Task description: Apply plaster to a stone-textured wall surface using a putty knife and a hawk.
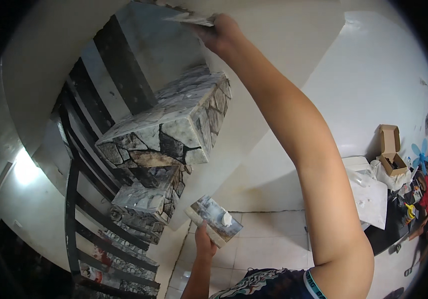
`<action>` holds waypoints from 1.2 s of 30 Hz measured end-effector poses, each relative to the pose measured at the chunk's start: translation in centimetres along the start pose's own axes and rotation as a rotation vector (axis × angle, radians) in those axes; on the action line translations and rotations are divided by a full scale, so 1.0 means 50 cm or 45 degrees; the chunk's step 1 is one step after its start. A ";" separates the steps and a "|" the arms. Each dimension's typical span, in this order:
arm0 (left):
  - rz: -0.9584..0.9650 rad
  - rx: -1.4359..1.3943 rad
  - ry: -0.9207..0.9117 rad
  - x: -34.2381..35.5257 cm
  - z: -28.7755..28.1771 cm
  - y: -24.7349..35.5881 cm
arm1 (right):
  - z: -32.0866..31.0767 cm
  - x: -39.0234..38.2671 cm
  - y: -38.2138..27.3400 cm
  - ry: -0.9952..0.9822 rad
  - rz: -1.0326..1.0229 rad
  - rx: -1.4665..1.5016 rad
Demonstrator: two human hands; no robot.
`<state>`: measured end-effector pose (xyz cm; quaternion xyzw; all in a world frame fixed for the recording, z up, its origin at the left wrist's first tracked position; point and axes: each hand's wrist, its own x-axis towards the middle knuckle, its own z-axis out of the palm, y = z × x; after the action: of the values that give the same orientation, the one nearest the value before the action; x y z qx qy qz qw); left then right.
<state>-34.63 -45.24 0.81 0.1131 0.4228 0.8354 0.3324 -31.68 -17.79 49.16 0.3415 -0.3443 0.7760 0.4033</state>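
Observation:
My left hand (204, 241), low in the middle, is closed around the pale near edge of a rectangular putty board (205, 209). A lump of white putty (227, 219) sits on the board's grey, smeared face. My right arm stretches up to the top of the view. There my right hand (222, 34) is closed on a flat, whitish-smeared putty knife (194, 20). Its blade is close to the lower edge of the pale wall overhead (284, 30); whether it touches cannot be made out. My right fingers are partly hidden behind the hand.
Stone-patterned stair steps (164, 142) climb on the left beside a dark metal railing (72, 214). Pale floor tiles (259, 249) lie below. At the right are an open cardboard box (391, 149), a blue fan (422, 153) and clutter on a dark table (381, 239). A lamp (24, 167) glows far left.

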 end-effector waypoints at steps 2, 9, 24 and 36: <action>0.071 -0.063 -0.052 -0.002 -0.016 0.002 | -0.011 0.015 0.015 -0.005 -0.025 -0.001; 0.052 -0.041 0.099 -0.031 -0.055 0.015 | -0.010 0.034 0.021 0.105 -0.039 0.172; 0.067 -0.276 0.079 -0.025 -0.089 -0.026 | -0.047 0.155 -0.078 0.057 0.080 0.107; 0.059 -0.254 0.116 -0.036 -0.088 -0.008 | -0.155 0.013 -0.347 -0.134 0.159 0.025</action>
<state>-35.15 -49.01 -2.04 0.0509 0.3495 0.8851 0.3031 -19.01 -3.67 50.09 0.3636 -0.3780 0.7840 0.3321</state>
